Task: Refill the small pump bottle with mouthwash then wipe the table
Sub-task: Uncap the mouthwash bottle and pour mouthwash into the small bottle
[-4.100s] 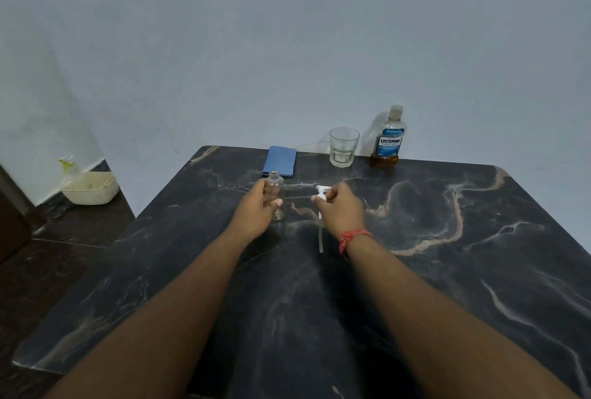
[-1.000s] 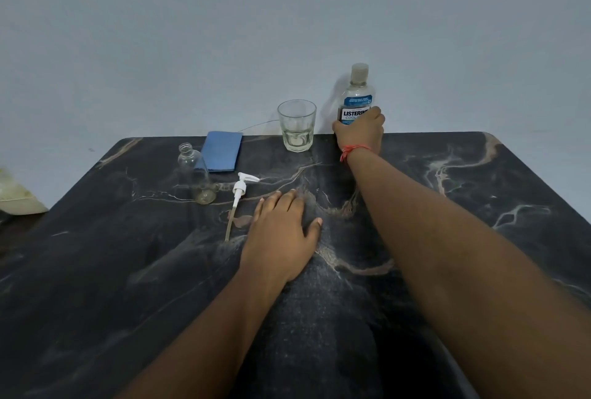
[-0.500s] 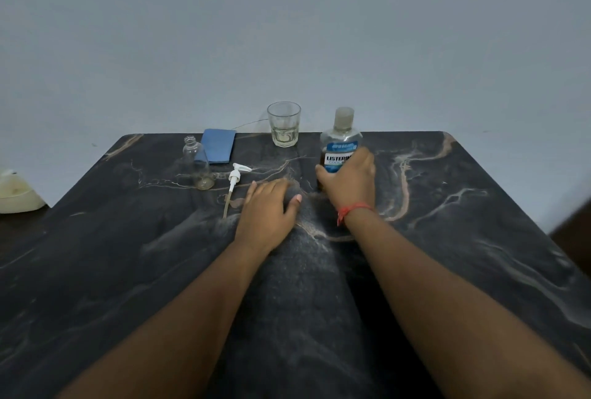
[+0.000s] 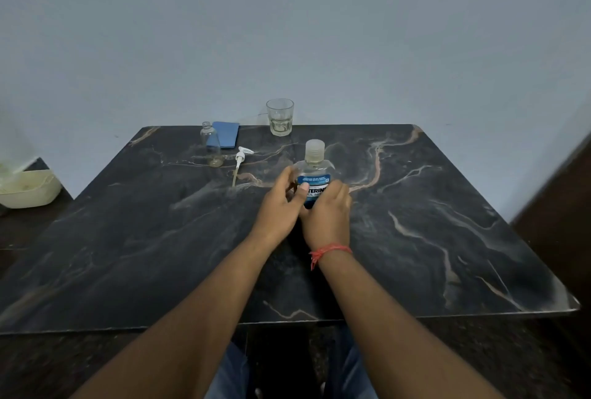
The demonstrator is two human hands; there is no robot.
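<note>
- In the middle of the tabletop (image 4: 431,238) the mouthwash bottle (image 4: 314,175) stands upright with its cap (image 4: 314,151) still on, and both hands are around its body.
- The right hand (image 4: 327,216) has a closed grip on the bottle's right side and back; the left hand (image 4: 279,207) curls around the left side, thumb across the label.
- The step in hand looks like opening it: I would keep one hand low on the body to steady it and bring the other up to the cap, twisting without squeezing, so nothing spurts out.
- The small bottle (image 4: 211,146) waits upright and open-necked towards the far left, apart from the hands, its pump (image 4: 240,158) lying on the stone just beside it.
- Its neck is narrow, so it should be drawn closer before pouring, and the pour kept slow and thin.
- A blue cloth (image 4: 225,134) lies behind it, handy for wiping; a glass (image 4: 280,116) stands near the far edge.
</note>
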